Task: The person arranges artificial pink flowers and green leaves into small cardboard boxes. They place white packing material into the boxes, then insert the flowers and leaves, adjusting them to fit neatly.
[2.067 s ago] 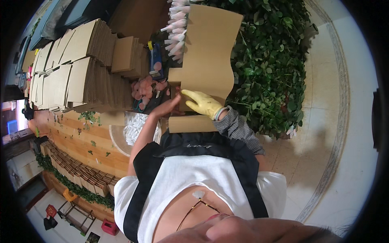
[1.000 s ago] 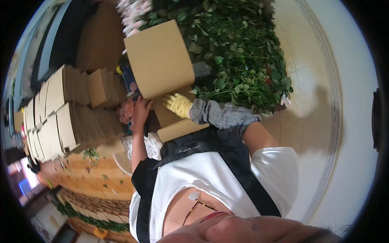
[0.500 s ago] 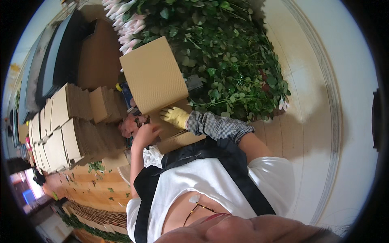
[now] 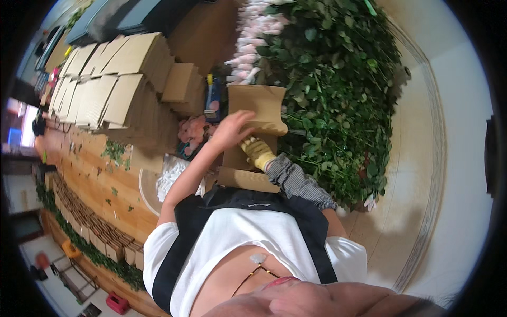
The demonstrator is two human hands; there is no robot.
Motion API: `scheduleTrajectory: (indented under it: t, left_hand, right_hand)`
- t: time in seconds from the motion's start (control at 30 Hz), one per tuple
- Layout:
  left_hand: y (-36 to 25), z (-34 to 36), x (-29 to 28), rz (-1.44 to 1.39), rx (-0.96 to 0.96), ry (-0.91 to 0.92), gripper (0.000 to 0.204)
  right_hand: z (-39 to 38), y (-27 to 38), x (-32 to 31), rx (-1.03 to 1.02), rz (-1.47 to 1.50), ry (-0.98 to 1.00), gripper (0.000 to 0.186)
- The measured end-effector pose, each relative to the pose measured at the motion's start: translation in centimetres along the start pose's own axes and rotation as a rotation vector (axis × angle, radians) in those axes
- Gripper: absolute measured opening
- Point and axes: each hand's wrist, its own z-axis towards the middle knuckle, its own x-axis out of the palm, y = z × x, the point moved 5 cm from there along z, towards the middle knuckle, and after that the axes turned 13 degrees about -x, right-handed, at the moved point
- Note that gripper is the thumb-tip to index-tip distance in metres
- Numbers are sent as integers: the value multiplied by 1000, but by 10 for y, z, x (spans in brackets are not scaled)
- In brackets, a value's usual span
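The brown cardboard box (image 4: 252, 134) lies against the heap of green leafy stems (image 4: 338, 90). The bare left hand (image 4: 232, 129) presses its top flap with fingers spread, gripping nothing. The yellow-gloved right hand (image 4: 257, 149) reaches inside; its grip cannot be told. Risk: the unsecured flap could spring open, since only palm pressure holds it.

The cardboard box (image 4: 257, 113) is no longer a tall flat sheet held upright; its flap is now folded down and it looks much shorter. The left hand (image 4: 232, 129) moves up onto the folded flap. The right hand (image 4: 255, 149), in a yellow glove, now goes inside the box.
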Motion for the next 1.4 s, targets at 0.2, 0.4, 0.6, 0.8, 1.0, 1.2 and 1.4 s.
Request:
scheduleTrajectory:
  t: [0.2,0.4,0.6,0.8,1.0,1.2,1.4]
  left_hand:
    - [85,-3,-142,465,-400,-565,25]
    - [132,34,-140,635,-834,-249,61]
    - [104,41,-150,698,-890,-344,68]
    - [25,-3,-159,107,-571,-288,110]
    - [95,-114,-59,-764,-925,811,59]
    - [119,-116,69,-849,-1084,655,31]
    - [120,-123,78,-384,-817,272,31]
  right_hand:
    - [5,11,-7,-76,48,-14,79]
    - [2,7,-5,-69,31,-51,81]
    - [6,7,-5,-88,56,-50,79]
    - [0,-1,3,-43,28,-72,78]
    - [1,7,-14,-64,-1,-105,66]
    - [11,2,2,-30,-38,443,44]
    - [-17,-39,-7,-166,604,-161,36]
